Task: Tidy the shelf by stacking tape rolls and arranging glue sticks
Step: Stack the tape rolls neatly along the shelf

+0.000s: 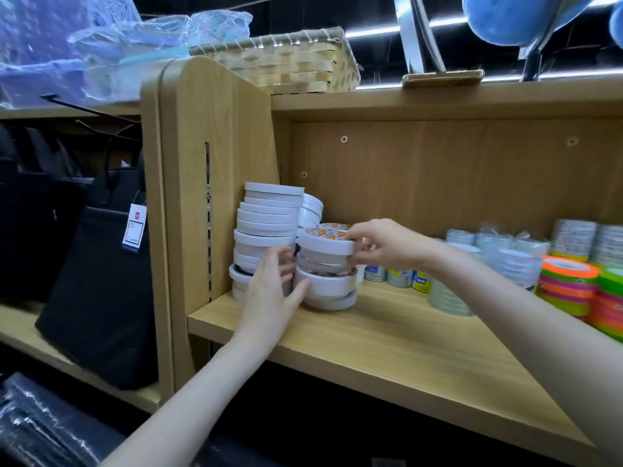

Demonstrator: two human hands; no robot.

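Observation:
A tall stack of white tape rolls leans against the left wall of the wooden shelf. Beside it stands a shorter stack of white tape rolls. Its top roll has an orange-and-white label. My right hand pinches that top roll at its right edge. My left hand presses the left side of the short stack, thumb on a lower roll and fingers between the two stacks. Small glue sticks with blue and yellow labels stand behind my right wrist, partly hidden.
Clear tape rolls in plastic wrap and neon orange and green tape rolls fill the shelf's right side. A woven basket sits on top. A black bag with a tag stands on the shelf to the left.

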